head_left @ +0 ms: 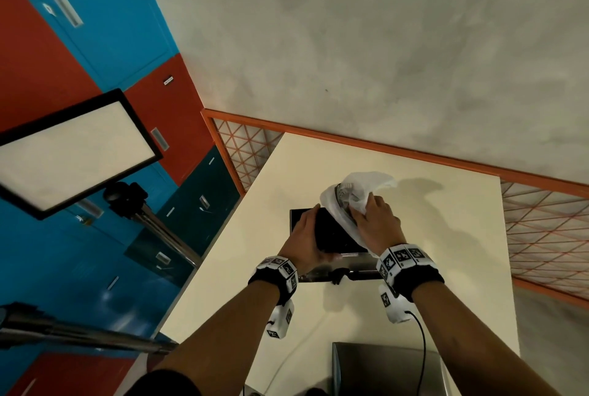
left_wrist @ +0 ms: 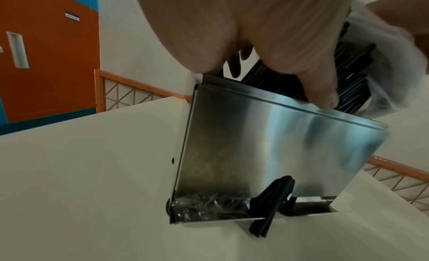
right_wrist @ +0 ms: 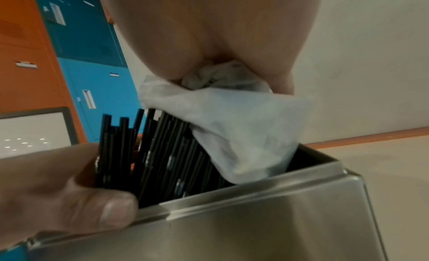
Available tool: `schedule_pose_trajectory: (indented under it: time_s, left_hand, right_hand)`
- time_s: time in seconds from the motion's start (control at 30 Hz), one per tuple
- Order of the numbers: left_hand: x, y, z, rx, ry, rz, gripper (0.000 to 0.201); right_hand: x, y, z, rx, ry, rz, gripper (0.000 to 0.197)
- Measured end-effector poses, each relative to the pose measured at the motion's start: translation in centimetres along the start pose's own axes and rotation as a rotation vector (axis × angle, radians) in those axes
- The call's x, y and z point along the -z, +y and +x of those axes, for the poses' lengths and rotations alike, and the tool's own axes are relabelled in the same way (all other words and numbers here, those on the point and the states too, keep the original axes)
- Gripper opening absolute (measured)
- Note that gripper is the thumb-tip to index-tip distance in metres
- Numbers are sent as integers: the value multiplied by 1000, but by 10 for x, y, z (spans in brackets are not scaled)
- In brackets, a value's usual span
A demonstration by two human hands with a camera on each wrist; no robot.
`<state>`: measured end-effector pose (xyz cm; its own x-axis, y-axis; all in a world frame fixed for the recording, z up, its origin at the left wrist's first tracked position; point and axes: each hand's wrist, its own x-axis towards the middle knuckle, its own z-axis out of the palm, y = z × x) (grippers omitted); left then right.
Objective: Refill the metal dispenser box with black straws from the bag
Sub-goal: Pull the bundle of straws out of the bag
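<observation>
The metal dispenser box [head_left: 334,263] stands on the cream table [head_left: 446,236], its top open. Black straws [right_wrist: 162,155] stand upright and crowded inside it, some poking above the rim. My left hand [head_left: 307,233] grips the box's top left edge, thumb [left_wrist: 325,98] on the front rim [right_wrist: 232,193], fingers against the straws. My right hand [head_left: 377,223] clutches a crumpled white plastic bag [right_wrist: 243,136] whose lower end hangs into the box's right side. A black knob [left_wrist: 274,200] sits at the box's base.
A flat grey metal piece [head_left: 385,367] lies at the table's near edge, with a black cable [head_left: 422,341] beside it. A lit panel on a tripod [head_left: 76,153] stands to the left. An orange-framed mesh rail [head_left: 541,229] borders the table's far and right sides.
</observation>
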<state>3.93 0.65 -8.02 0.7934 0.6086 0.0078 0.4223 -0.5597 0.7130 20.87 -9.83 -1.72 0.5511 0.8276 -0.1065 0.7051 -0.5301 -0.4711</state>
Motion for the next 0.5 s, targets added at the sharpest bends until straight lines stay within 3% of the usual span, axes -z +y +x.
schedule_pose_trajectory:
  time_s: [0.23, 0.33, 0.5]
  left_hand:
    - [2, 0, -1, 7, 36, -61, 112]
    - [1, 2, -1, -2, 37, -80, 107]
    - [2, 3, 0, -56, 73, -133, 124]
  right_hand:
    - [19, -16, 0, 155, 164, 233, 42]
    - [15, -18, -1, 187, 127, 179, 42]
    - [-3, -23, -8, 244, 45, -33, 60]
